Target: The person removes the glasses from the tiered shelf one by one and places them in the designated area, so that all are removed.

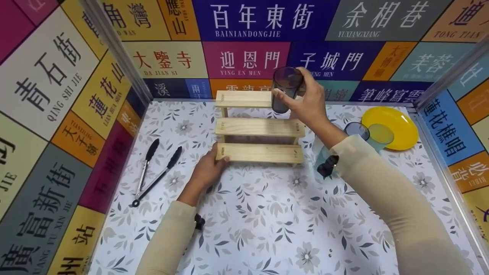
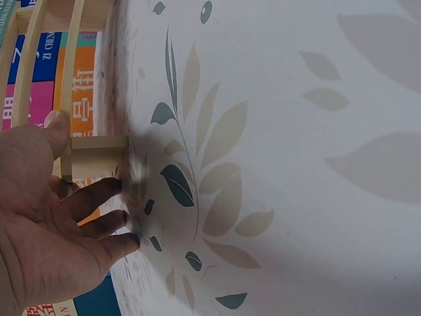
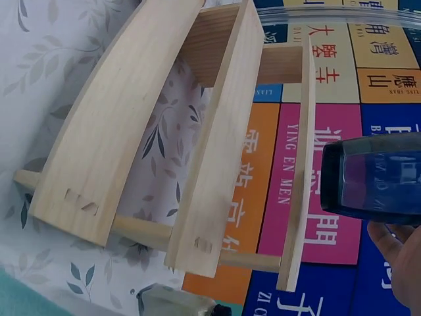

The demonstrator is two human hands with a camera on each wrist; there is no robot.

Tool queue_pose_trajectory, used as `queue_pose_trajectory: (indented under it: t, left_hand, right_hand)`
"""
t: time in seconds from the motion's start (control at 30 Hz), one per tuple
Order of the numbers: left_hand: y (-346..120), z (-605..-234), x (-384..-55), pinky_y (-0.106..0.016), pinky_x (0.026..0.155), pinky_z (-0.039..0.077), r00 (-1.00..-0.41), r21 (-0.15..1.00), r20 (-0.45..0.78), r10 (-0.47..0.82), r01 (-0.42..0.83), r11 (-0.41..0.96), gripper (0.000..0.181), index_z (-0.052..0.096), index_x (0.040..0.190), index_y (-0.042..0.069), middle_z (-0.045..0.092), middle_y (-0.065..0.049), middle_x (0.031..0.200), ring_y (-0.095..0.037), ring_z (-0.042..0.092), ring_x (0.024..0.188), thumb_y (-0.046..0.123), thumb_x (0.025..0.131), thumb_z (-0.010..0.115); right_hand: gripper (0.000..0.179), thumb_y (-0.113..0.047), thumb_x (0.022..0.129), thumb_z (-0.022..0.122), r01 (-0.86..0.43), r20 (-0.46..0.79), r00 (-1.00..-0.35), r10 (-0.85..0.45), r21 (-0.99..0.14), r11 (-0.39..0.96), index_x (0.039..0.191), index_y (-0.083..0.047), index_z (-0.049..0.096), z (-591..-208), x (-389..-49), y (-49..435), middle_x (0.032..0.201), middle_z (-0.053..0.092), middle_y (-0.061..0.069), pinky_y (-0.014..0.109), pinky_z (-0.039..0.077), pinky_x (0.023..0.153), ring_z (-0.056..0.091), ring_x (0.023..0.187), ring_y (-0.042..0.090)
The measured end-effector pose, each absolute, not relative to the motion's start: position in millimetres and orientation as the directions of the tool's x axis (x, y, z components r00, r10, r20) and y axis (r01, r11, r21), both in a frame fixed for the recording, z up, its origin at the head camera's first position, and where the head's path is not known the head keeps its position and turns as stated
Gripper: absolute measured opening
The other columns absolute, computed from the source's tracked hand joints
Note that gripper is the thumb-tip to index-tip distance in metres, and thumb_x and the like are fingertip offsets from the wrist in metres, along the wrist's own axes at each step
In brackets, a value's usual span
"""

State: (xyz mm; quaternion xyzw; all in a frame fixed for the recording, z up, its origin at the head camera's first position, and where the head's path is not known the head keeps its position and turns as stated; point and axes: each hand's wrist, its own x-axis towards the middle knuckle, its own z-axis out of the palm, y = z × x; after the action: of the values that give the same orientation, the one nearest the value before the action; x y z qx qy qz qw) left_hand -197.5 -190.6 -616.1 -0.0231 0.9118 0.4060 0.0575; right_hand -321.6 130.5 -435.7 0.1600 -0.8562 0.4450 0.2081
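A three-tier wooden step rack (image 1: 259,152) stands on the patterned tablecloth. My left hand (image 1: 209,168) grips the left end of its lowest step. In the left wrist view, the thumb of the left hand (image 2: 59,210) lies over the board's edge, and the other fingers spread below beside the rack's leg. My right hand (image 1: 311,101) holds a dark tinted glass (image 1: 280,101) by its side, raised in front of the top tier at its right part. In the right wrist view, the glass (image 3: 375,178) is apart from the wooden rack (image 3: 99,138); only part of the right hand (image 3: 401,263) shows.
Black-tipped tongs (image 1: 153,175) lie spread at the left. A yellow plate (image 1: 407,130) sits at the right, with a dark-rimmed glass (image 1: 355,130) beside it, partly hidden by the right sleeve. Printed panels (image 1: 252,57) wall in the back and sides.
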Motion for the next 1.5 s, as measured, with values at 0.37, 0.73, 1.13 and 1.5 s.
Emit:
queue_pose_trajectory:
  t: [0.37, 0.73, 1.13, 1.5]
  left_hand:
    - [-190, -618, -199, -0.061, 0.128, 0.041, -0.996, 0.736, -0.092, 0.021, -0.054, 0.675, 0.082, 0.027, 0.177, 0.012, 0.053, -0.027, 0.166, -0.048, 0.053, 0.153, 0.047, 0.112, 0.063]
    - [-191, -618, -198, -0.06, 0.129, 0.04, -0.995, 0.719, -0.102, 0.016, -0.063, 0.692, 0.086, 0.024, 0.176, 0.007, 0.05, -0.028, 0.167, -0.049, 0.052, 0.153, 0.049, 0.112, 0.062]
    - [-192, -618, -198, -0.061, 0.128, 0.04, -0.994, 0.721, -0.104, 0.028, -0.056, 0.691, 0.086, 0.023, 0.177, 0.011, 0.049, -0.028, 0.168, -0.051, 0.052, 0.152, 0.052, 0.112, 0.061]
    - [-191, -618, -198, -0.059, 0.13, 0.039, -0.991, 0.721, -0.13, 0.02, -0.08, 0.689, 0.086, 0.021, 0.178, 0.011, 0.047, -0.027, 0.17, -0.049, 0.049, 0.155, 0.052, 0.113, 0.059]
  right_hand:
    - [0.078, -0.047, 0.088, 0.095, -0.462, 0.505, -0.859, -0.082, -0.696, 0.549, 0.152, -0.016, 0.063, -438, -308, 163, 0.126, 0.079, 0.007, 0.025, 0.059, 0.092, 0.076, 0.11, 0.019]
    - [0.076, -0.041, 0.088, 0.096, -0.426, 0.483, -0.875, -0.045, -0.722, 0.546, 0.151, -0.014, 0.063, -442, -294, 189, 0.125, 0.079, 0.008, 0.011, 0.059, 0.09, 0.079, 0.107, 0.019]
    - [0.077, -0.035, 0.088, 0.097, -0.407, 0.472, -0.881, -0.026, -0.729, 0.551, 0.152, -0.013, 0.062, -444, -279, 218, 0.13, 0.078, 0.008, 0.013, 0.06, 0.094, 0.077, 0.121, 0.023]
    - [0.075, -0.036, 0.088, 0.097, -0.377, 0.468, -0.884, 0.002, -0.715, 0.588, 0.15, -0.01, 0.062, -452, -262, 254, 0.13, 0.078, 0.011, 0.005, 0.054, 0.091, 0.076, 0.122, 0.028]
